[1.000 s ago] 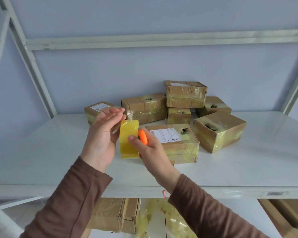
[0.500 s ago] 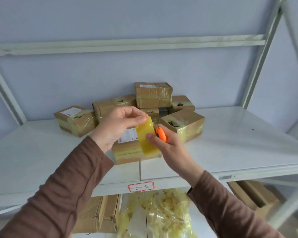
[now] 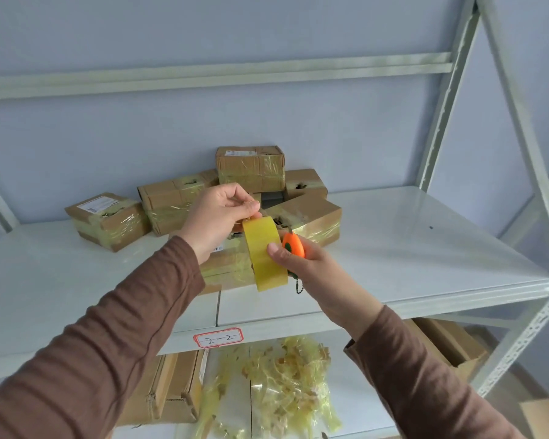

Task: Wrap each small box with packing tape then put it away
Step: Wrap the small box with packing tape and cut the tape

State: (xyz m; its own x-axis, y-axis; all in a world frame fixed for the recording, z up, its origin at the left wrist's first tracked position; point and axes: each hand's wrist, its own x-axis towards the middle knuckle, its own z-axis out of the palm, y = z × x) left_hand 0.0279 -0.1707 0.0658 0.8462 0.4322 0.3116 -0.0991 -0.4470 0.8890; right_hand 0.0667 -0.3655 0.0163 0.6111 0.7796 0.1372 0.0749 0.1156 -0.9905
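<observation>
shelf [image 3: 393, 248]: painted metal, showing glossy and smooth | boxes [image 3: 251, 167]: matt brown cardboard, wearing shiny tape | tape roll [image 3: 263, 253]: glossy yellowish plastic film | cutter [image 3: 293, 245]: smooth orange plastic | sleeves [image 3: 124, 327]: matt brown cloth

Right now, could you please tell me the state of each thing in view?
tape roll: held upright, end being picked
left hand: pinches the tape end
right hand: grips roll and orange cutter
taped boxes: piled on the shelf
tape scraps: heaped on the lower shelf
</observation>
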